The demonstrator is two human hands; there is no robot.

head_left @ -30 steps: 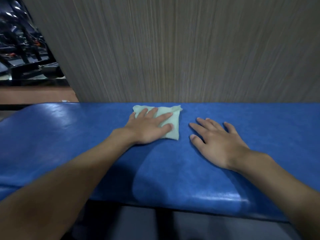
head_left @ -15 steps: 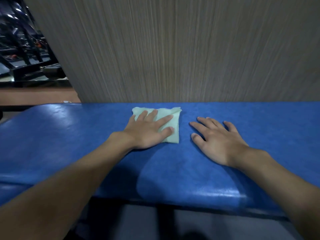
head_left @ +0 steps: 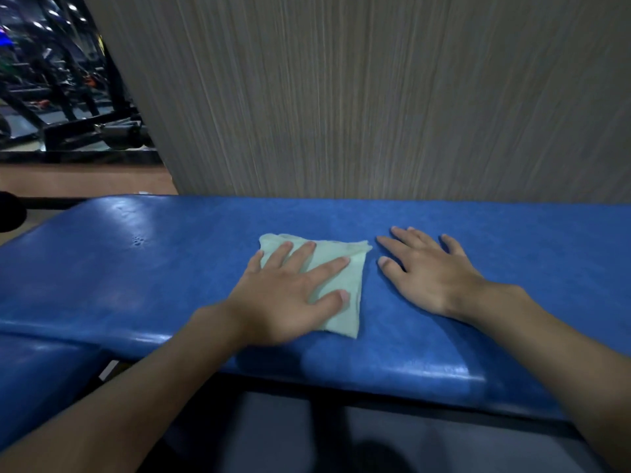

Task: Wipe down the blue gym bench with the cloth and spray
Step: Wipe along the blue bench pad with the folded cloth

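Drawn back from the wall [head_left: 375, 114], the pale green cloth [head_left: 345, 285] lies mid-seat on the blue bench [head_left: 136, 285] under the flat, spread left hand [head_left: 290, 298], right hand [head_left: 426, 271] flat and empty beside it; overlapping, evenly pressed strokes would suit

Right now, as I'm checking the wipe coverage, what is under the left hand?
The left hand presses flat on the folded pale green cloth, which lies on the blue bench. How far the cloth reaches beneath the palm is covered.
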